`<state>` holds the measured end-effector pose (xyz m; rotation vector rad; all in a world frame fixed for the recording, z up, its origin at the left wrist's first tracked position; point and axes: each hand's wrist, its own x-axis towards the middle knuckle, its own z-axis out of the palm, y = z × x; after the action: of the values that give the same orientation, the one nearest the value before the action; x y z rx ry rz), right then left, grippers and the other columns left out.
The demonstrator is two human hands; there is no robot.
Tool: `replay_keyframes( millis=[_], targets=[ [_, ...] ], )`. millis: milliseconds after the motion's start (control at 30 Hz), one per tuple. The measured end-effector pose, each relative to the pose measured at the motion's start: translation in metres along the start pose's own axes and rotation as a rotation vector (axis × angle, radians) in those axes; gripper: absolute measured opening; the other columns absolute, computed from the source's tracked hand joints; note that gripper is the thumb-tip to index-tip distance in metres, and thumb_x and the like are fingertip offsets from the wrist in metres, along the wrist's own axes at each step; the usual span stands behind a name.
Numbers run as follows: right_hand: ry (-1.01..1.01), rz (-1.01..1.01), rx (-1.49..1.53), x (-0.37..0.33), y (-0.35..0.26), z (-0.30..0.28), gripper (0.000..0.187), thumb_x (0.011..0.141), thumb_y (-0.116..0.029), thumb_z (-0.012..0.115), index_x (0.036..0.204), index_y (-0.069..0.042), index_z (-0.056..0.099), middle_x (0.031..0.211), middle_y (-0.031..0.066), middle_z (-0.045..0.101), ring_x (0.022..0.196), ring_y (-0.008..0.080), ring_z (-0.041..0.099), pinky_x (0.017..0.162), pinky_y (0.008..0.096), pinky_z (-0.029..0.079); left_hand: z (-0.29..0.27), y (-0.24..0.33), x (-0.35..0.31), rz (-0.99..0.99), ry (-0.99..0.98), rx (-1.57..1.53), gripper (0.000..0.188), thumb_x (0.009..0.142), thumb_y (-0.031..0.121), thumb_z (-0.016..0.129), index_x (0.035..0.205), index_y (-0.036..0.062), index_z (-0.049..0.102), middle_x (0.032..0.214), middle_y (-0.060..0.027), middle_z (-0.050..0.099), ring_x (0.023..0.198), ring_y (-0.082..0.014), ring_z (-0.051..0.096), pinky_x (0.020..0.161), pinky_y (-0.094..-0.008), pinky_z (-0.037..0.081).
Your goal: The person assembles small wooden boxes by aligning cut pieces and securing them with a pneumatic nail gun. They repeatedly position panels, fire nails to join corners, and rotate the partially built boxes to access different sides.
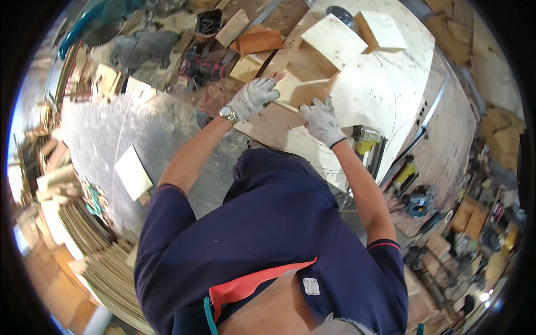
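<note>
An open wooden box (315, 60) of pale boards sits on the light plywood sheet, between my two hands. My left hand (254, 99), in a knitted work glove with a wristwatch behind it, grips the box's left near corner with bent fingers. At the right near corner, my right hand (322, 121), gloved the same way, has its fingers over the edge of the wall. Bare fingertips poke out of both gloves. A flat pale panel (336, 42) lies against the box's far side. Just right of my right wrist is a yellow-green nail gun (365, 144).
The plywood sheet (374, 95) carries another pale wooden piece (388, 30) at the back. A red-black drill (204, 68) and an orange-brown block (259, 41) lie left of the box. A teal saw (95, 25) stands far left; a jigsaw (419, 202) lies at right. Stacked strips (111, 273) are lower left.
</note>
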<state>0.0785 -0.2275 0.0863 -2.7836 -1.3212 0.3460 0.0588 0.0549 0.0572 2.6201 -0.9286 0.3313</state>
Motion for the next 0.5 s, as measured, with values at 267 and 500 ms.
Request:
replay_keyframes(
  millis=[267,500],
  targets=[
    [0.551,0.191,0.529,-0.024,0.037,-0.008,0.053,0.075,-0.008,0.075,0.126,-0.008,0.064,0.129,0.0127,0.068,0.12,0.0335,0.065,0.116,0.0484,0.044,-0.01,0.09,0.049,-0.312,-0.105,0.144,0.064,0.068,0.04,0.091,0.121,0.0129,0.066,0.138,-0.0103,0.064,0.136,-0.0284,0.054,0.118,-0.06,0.032],
    [0.516,0.733,1.064,-0.062,0.028,0.056,0.04,0.088,-0.007,0.06,0.127,-0.004,0.071,0.107,0.0111,0.077,0.078,0.0202,0.071,0.075,0.0333,0.056,0.033,0.118,0.087,-0.259,-0.345,0.002,0.03,0.081,0.026,0.078,0.105,0.0096,0.067,0.103,-0.0118,0.07,0.104,-0.0316,0.068,0.091,-0.0467,0.052]
  ],
)
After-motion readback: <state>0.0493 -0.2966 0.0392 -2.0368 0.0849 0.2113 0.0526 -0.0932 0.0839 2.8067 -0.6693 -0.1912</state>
